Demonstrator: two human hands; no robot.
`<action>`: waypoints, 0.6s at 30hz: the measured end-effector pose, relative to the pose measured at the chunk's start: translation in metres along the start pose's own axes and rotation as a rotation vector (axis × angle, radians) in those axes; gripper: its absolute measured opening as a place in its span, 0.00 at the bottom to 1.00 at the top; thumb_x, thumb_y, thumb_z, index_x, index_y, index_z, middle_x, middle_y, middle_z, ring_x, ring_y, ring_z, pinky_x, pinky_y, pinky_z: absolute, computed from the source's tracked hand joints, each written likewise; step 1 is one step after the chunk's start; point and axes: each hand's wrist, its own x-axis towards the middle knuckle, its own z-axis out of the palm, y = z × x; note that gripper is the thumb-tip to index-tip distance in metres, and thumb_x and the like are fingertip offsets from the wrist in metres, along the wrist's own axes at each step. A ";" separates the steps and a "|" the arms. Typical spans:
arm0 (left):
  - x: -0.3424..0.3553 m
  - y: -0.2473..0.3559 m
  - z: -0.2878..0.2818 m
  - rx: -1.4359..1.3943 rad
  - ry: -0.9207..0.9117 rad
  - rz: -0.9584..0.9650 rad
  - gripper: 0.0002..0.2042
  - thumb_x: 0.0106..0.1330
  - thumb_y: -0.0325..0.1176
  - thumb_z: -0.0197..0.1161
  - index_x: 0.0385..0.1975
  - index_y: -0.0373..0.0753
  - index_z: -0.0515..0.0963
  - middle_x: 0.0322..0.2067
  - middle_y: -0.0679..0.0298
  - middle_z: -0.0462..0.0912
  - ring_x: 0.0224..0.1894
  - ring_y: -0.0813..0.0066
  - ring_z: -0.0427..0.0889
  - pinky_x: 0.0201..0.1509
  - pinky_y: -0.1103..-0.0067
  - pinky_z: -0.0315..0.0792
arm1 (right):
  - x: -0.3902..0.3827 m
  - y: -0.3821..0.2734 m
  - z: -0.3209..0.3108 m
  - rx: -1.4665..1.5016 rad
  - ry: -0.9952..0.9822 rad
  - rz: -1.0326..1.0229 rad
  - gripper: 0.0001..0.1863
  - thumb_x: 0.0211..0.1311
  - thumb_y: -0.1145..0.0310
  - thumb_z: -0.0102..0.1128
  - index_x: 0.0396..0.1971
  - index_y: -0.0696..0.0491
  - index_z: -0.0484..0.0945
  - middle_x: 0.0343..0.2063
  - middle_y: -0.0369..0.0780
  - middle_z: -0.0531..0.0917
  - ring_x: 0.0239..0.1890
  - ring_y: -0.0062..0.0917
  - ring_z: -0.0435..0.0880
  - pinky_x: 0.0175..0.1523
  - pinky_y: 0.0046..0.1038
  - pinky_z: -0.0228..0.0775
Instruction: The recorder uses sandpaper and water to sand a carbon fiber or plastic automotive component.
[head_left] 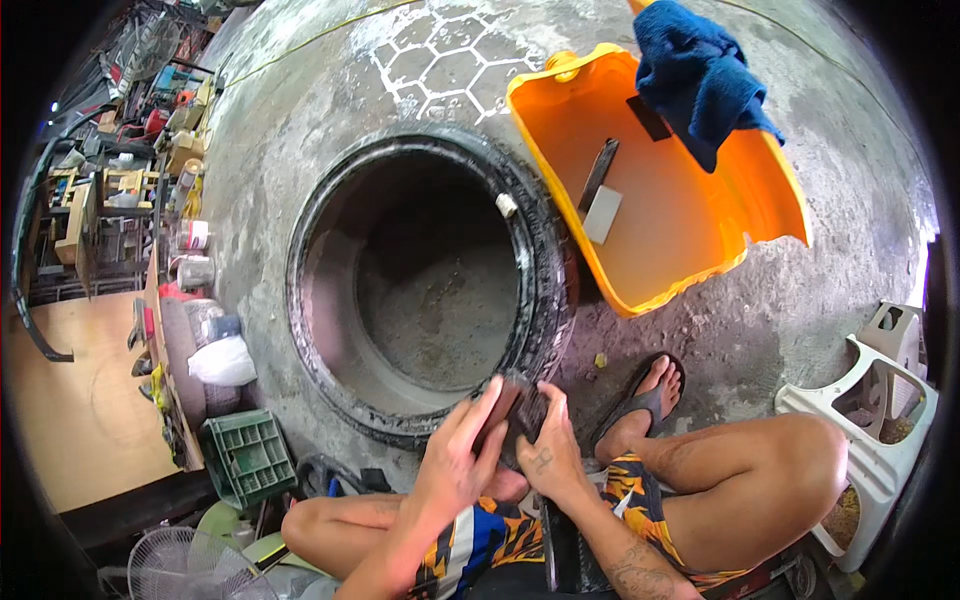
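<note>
OK so from my end, the thing that matters is a dark block (pixel 499 408), and it's caught right between both hands, over the near edge of the big wheel rim (pixel 545 275) on the floor (pixel 740 335). The left hand (pixel 455 455) is clamped on its brownish side, fingers along the face; the right hand (pixel 556 458) is closed on the blacker side. Can't tell if that's one piece or two pressed together, the fingers cover too much. Neither hand is really nearer, they've both got it. Long axis points away from the body, tipped a bit right at the far end, so it aims at the near edge of the rim. Touching it? I honestly can't tell from this angle. The rim opens ahead and to the left, while the orange tub (pixel 562 112) sits ahead and right, with the right hand being the closer one. There's cloudy water (pixel 665 220) in there, plus a pale bar (pixel 602 216) and a dark strip (pixel 599 172), and a blue rag (pixel 697 85) hangs over its far side.
</note>
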 end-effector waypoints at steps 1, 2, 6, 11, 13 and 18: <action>0.016 -0.007 0.004 0.035 -0.046 -0.041 0.27 0.67 0.21 0.65 0.69 0.33 0.72 0.42 0.46 0.83 0.41 0.49 0.84 0.48 0.66 0.77 | 0.000 0.002 -0.001 0.039 0.024 -0.034 0.43 0.55 0.72 0.64 0.71 0.59 0.55 0.59 0.62 0.71 0.60 0.62 0.73 0.66 0.52 0.67; 0.029 -0.014 0.008 0.066 -0.097 -0.077 0.28 0.67 0.21 0.65 0.69 0.32 0.72 0.45 0.46 0.84 0.44 0.49 0.86 0.51 0.67 0.78 | 0.001 0.004 0.000 0.076 0.054 -0.066 0.43 0.55 0.72 0.65 0.70 0.60 0.55 0.59 0.62 0.72 0.60 0.61 0.73 0.66 0.52 0.67; -0.001 -0.004 0.006 -0.003 0.021 -0.001 0.28 0.67 0.20 0.64 0.70 0.34 0.71 0.39 0.46 0.82 0.40 0.47 0.83 0.47 0.65 0.76 | 0.001 0.003 0.002 0.074 -0.019 0.024 0.39 0.56 0.75 0.60 0.68 0.62 0.56 0.59 0.62 0.71 0.65 0.58 0.72 0.71 0.44 0.64; 0.031 -0.022 0.014 0.071 -0.047 -0.009 0.29 0.68 0.22 0.65 0.71 0.33 0.69 0.42 0.45 0.81 0.40 0.44 0.81 0.46 0.64 0.76 | 0.000 0.007 0.004 0.017 0.019 0.014 0.37 0.58 0.72 0.61 0.67 0.63 0.59 0.59 0.63 0.71 0.65 0.59 0.71 0.71 0.45 0.65; 0.024 -0.016 0.016 0.045 -0.028 -0.015 0.29 0.68 0.22 0.65 0.70 0.33 0.69 0.41 0.45 0.80 0.40 0.44 0.81 0.46 0.64 0.76 | 0.001 0.011 0.003 0.008 0.011 0.024 0.37 0.58 0.72 0.61 0.68 0.64 0.59 0.60 0.63 0.70 0.65 0.59 0.71 0.71 0.45 0.65; 0.006 -0.001 0.003 0.003 -0.027 0.018 0.28 0.68 0.21 0.65 0.69 0.32 0.71 0.43 0.46 0.82 0.43 0.48 0.84 0.49 0.66 0.77 | 0.005 0.003 -0.002 0.026 -0.076 0.078 0.39 0.59 0.70 0.63 0.68 0.65 0.57 0.60 0.66 0.69 0.65 0.62 0.70 0.71 0.47 0.65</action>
